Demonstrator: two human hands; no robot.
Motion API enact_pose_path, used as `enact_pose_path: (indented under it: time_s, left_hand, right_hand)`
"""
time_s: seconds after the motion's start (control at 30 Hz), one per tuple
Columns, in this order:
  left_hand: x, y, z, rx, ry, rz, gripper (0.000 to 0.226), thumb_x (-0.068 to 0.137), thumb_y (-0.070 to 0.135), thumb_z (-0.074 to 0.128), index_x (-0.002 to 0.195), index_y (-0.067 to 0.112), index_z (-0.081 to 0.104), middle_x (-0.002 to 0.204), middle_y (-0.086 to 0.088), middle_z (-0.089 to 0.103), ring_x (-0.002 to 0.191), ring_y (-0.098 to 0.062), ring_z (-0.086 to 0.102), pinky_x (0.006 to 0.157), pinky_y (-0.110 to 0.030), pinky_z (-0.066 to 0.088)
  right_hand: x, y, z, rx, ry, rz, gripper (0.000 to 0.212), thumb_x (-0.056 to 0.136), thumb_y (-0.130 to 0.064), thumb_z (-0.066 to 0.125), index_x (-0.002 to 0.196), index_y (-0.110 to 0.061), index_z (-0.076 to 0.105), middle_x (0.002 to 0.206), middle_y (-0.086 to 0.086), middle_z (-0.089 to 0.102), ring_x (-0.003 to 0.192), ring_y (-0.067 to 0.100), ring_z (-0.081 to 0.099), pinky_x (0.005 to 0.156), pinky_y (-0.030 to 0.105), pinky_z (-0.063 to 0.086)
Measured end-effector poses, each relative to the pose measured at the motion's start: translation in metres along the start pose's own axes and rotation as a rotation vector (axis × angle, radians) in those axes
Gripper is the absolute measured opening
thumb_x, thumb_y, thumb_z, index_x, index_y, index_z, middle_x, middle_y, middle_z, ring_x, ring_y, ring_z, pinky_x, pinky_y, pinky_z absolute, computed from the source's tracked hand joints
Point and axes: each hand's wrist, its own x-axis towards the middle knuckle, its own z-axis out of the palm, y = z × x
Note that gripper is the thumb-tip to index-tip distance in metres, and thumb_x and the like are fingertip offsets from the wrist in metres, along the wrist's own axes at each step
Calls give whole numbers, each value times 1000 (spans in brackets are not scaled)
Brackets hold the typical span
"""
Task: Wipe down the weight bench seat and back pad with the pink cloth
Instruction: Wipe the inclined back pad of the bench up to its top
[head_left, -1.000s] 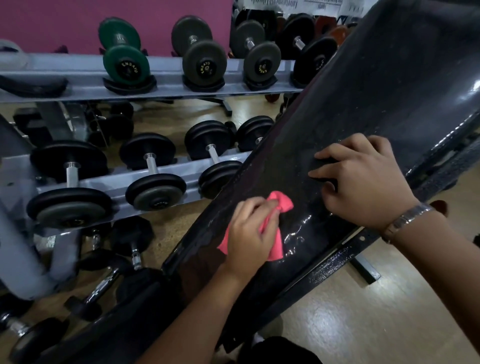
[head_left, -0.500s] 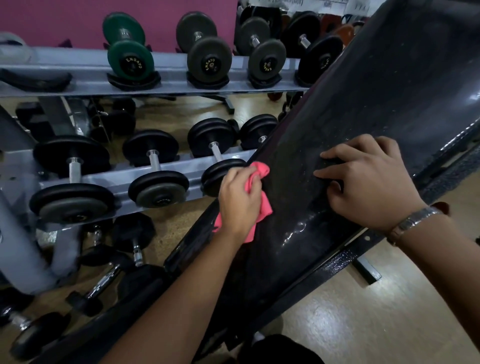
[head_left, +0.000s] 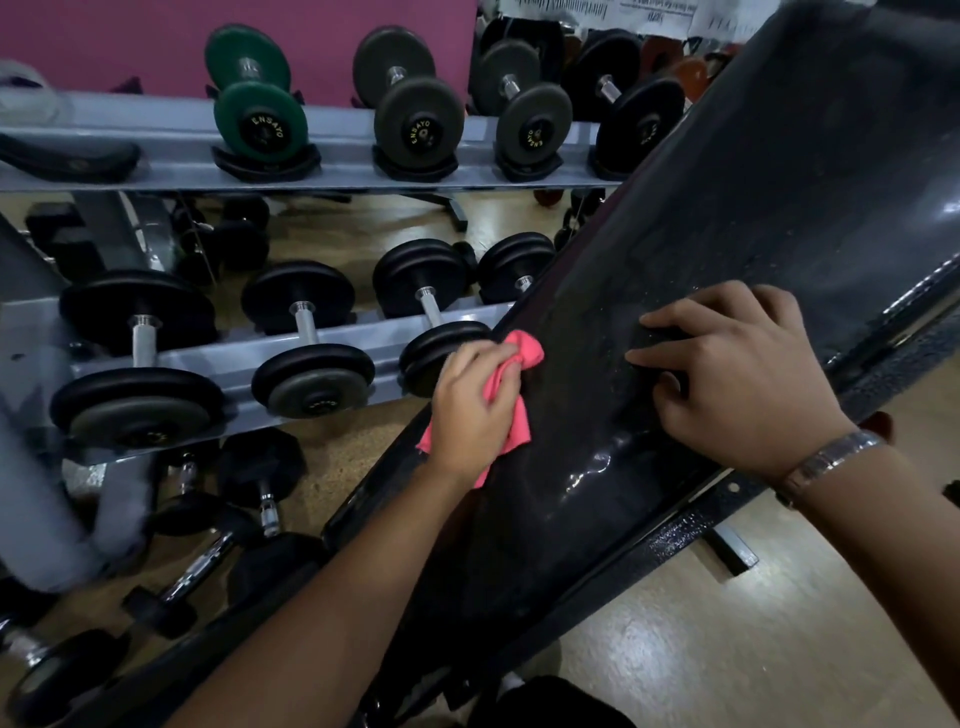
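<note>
Gripping one pink cloth (head_left: 521, 361), left hand (head_left: 475, 410) presses pad (head_left: 779, 182).

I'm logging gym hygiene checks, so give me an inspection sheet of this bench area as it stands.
Surface: black back pad, inclined, with a glossy wet sheen near its lower end.
Job's things: pink cloth, bunched against the pad's edge nearest the rack.
Clutter: hex dumbbells lying on the floor beside the bench.
Hands: left hand grips the cloth. Right hand rests on the pad with its fingers curled; I cannot tell whether it holds anything.
Cables: nothing seen.
Surroundings: two-tier dumbbell rack with a green dumbbell on top; magenta wall.
</note>
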Motion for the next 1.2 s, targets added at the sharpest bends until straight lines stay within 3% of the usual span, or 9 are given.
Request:
enact_pose_path:
  time_s: [0.23, 0.4, 0.53, 0.67, 0.77, 0.87, 1.03, 1.13, 1.2]
  left_hand:
    - [53, -23, 4, 34, -14, -206, 20, 98, 18, 59, 111, 16, 75, 103, 2, 66, 101, -18, 62, 94, -39, 50]
    - [33, 1, 6, -40, -43, -19, 21, 97, 15, 63, 115, 14, 74, 110, 7, 65, 108, -11, 60, 97, -24, 46]
    - [48, -11, 3, -26, -10, -101, 22, 97, 15, 61, 115, 14, 74, 106, 6, 65, 102, -10, 60, 95, -33, 49]
    - [62, 18, 13, -82, -61, -37, 21, 95, 13, 63, 113, 14, 75, 109, 7, 65, 103, -8, 59, 95, -21, 45]
    - [36, 8, 7, -50, -42, 40, 20, 95, 13, 65, 112, 11, 75, 110, 5, 67, 107, -14, 62, 98, -27, 47]
    - [49, 3, 5, -16, -15, -35, 21, 95, 12, 64, 112, 10, 75, 106, 6, 66, 103, -14, 62, 96, -35, 49]
    - [60, 30, 16, -61, -54, 26, 21, 93, 11, 65, 111, 11, 76, 110, 1, 68, 104, -12, 61, 97, -18, 43]
    - [35, 8, 6, -5, -35, 92, 19, 92, 10, 67, 108, 9, 76, 106, -2, 70, 104, -20, 63, 96, -34, 49]
    - [47, 4, 7, 23, -3, 12, 19, 93, 11, 65, 109, 10, 76, 106, -1, 70, 102, -20, 64, 94, -40, 51]
  right_hand:
    - [2, -2, 1, 2, 22, 8, 37, 73, -32, 49, 93, -34, 80, 113, -7, 70, 107, 29, 54, 98, 48, 32]
    - [2, -1, 2, -4, 32, 11, 37, 73, -33, 49, 92, -35, 80, 112, -8, 70, 106, 30, 55, 97, 49, 33]
    - [3, -3, 0, -9, 19, -3, 37, 73, -32, 50, 93, -35, 80, 113, -8, 70, 106, 29, 55, 97, 49, 33]
    - [4, -3, -3, -15, 2, 2, 34, 71, -30, 53, 92, -34, 80, 111, -8, 70, 104, 29, 55, 96, 48, 33]
    - [3, 0, -3, -42, -22, -23, 36, 71, -31, 53, 94, -34, 80, 113, -7, 70, 105, 29, 55, 94, 47, 32]
    - [6, 3, -6, -52, -55, -46, 37, 75, -32, 50, 99, -34, 78, 118, -8, 70, 108, 27, 56, 94, 46, 35]
    - [11, 12, -15, -55, 22, -30, 36, 80, -30, 49, 102, -29, 77, 121, -2, 69, 111, 29, 57, 94, 46, 37]
    - [10, 19, -19, -126, 53, 1, 35, 80, -32, 50, 100, -27, 78, 121, 0, 68, 113, 32, 56, 95, 48, 35]
    - [10, 22, -20, -147, 35, 15, 35, 81, -33, 49, 102, -27, 77, 123, 1, 67, 114, 33, 55, 95, 49, 35]
